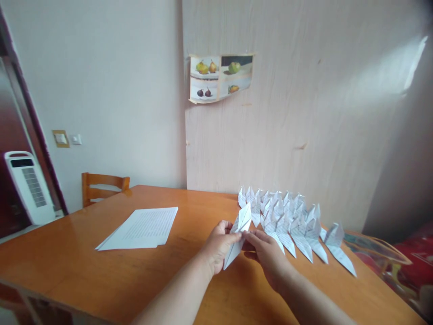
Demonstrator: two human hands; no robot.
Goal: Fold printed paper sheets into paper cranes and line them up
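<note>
A folded paper piece [244, 218], long and pointed at both ends, is held up over the table in front of me. My left hand [219, 246] grips its left side, with the thumb lying across the front. On the other edge, my right hand [265, 253] pinches the paper near its middle between thumb and fingers. Just beyond and to the right stand rows of folded paper figures [306, 228], each with an upright pointed part and a long flat tail. Writing shows on their sides.
A stack of written sheets [142, 229] lies on the left of the orange wooden table [77, 243]. Behind the table are a wooden chair [104, 181] and a wall with a fruit picture [221, 77]. A white fan heater-like unit [29, 187] stands far left; red items [414, 257] are at right.
</note>
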